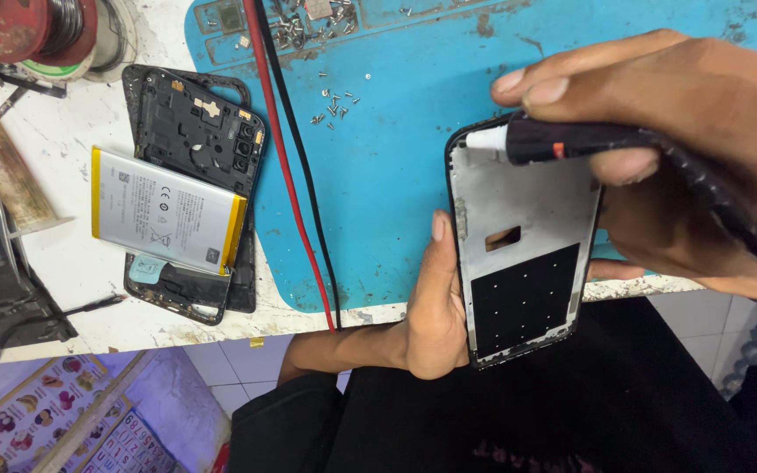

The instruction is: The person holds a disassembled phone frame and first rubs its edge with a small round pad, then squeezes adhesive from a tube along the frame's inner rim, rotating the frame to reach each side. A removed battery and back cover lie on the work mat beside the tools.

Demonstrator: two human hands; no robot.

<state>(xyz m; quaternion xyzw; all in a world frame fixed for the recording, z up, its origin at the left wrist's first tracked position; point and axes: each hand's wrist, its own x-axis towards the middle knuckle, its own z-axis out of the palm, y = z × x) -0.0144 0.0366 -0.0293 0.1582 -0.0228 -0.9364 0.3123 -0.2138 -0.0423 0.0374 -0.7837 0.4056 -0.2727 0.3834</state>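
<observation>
Left hand: closing round the left edge of a phone frame, thumb lying up along the rim, holding it at the near edge of the desk, over the lap.

Right hand: closing round a black glue tube, its white nozzle touching the frame's far left corner.

Phone frame: lying face-open, grey metal inside, a small rectangular cut-out near the middle, a black pad covering its near half.

Surroundings:
- Blue mat lying under the far part of the frame, worn and stained.
- Loose screws lying scattered on the mat, left of the frame and well apart from it; more screws sitting in the tray moulded into the mat's far edge.
- Red and black wires running near to far across the mat, between the frame and the left-hand parts.
- Back housing lying at the left on the desk, a battery resting across it.
- Solder spool sitting at the far left corner.

Nothing is blocking the frame besides the two hands and the tube.
</observation>
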